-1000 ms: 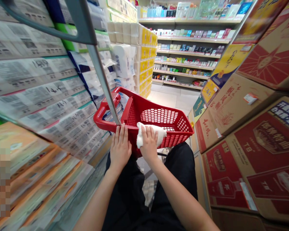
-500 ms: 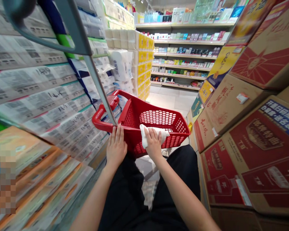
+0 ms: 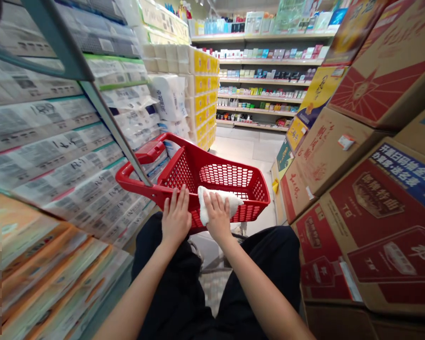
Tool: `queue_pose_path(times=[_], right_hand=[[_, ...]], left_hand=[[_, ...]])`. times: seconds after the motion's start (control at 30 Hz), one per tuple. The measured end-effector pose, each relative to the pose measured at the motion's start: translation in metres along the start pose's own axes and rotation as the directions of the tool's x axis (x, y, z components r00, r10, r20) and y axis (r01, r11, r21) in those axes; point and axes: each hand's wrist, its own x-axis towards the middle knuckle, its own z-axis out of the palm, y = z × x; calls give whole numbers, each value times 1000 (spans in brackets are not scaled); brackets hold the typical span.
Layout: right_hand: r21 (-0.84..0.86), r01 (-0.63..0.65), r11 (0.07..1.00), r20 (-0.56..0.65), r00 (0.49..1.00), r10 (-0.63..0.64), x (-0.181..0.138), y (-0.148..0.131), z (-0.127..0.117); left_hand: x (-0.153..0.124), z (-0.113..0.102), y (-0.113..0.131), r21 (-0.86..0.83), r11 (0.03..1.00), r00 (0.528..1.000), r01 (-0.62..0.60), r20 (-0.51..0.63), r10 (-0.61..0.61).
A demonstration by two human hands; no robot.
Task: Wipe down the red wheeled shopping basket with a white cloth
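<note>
A red plastic shopping basket (image 3: 230,165) with perforated sides stands in front of my knees. Its grey pull handle (image 3: 108,125) slants up to the upper left. My left hand (image 3: 176,215) lies on the basket's near rim, fingers stretched and holding nothing. To its right, my right hand (image 3: 217,215) presses a folded white cloth (image 3: 233,202) over the same rim, its fingers curved over the cloth. Some of the cloth drapes down the outer wall beside my fingers. Much of the near wall is hidden behind both hands.
Plastic-wrapped packs (image 3: 81,156) are stacked along the left, with orange packs (image 3: 38,264) nearer me. Cardboard cartons (image 3: 340,156) rise close on the right. Shelves of small boxed goods (image 3: 265,61) stand across the back, beyond a pale tiled floor (image 3: 250,141).
The basket's handle end has swung left and its pull handle leans further over. My left hand has shifted right along the rim, away from the handle's base. The cloth stays under my right hand.
</note>
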Motion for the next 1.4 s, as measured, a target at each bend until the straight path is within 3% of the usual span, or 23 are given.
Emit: queue_pose_path(times=[0.13, 0.23, 0.4, 0.5, 0.6, 0.73, 0.8, 0.93, 1.03, 1.13, 1.23, 1.4], right_hand=[[-56, 30, 998, 8, 1000, -30, -11, 35, -6], [-125, 1, 992, -23, 1000, -4, -26, 75, -14], [-209, -138, 968, -94, 988, 121, -53, 149, -35], [-188, -194, 963, -108, 979, 176, -59, 175, -44], [-107, -294, 950, -134, 951, 279, -56, 173, -42], [-50, -449, 892, -215, 877, 430, -47, 133, -28], [-64, -412, 909, -187, 899, 395, -40, 102, -20], [-75, -223, 972, -84, 973, 217, -25, 41, -6], [-61, -164, 985, -61, 985, 160, -18, 17, 1], [-75, -100, 992, -42, 994, 97, -22, 24, 1], [-135, -49, 990, -39, 998, 44, -35, 54, -6], [-221, -163, 962, -110, 984, 142, -60, 118, -28]], left_hand=[[3, 28, 29, -29, 984, 977, -174, 117, 176], [7, 40, 41, -46, 977, 969, -206, 128, 210], [9, 39, 44, -59, 977, 968, -207, 136, 213], [9, 37, 44, -68, 979, 971, -191, 136, 198], [8, 37, 48, -78, 984, 977, -161, 128, 170], [5, 37, 51, -94, 987, 982, -131, 125, 142], [3, 36, 51, -95, 989, 985, -113, 120, 124], [-1, 35, 47, -95, 990, 988, -102, 109, 112], [-1, 33, 43, -101, 988, 983, -121, 128, 133], [-1, 31, 41, -96, 986, 979, -133, 140, 146], [-1, 29, 41, -99, 985, 977, -143, 144, 156], [-2, 27, 43, -113, 984, 977, -139, 147, 155]])
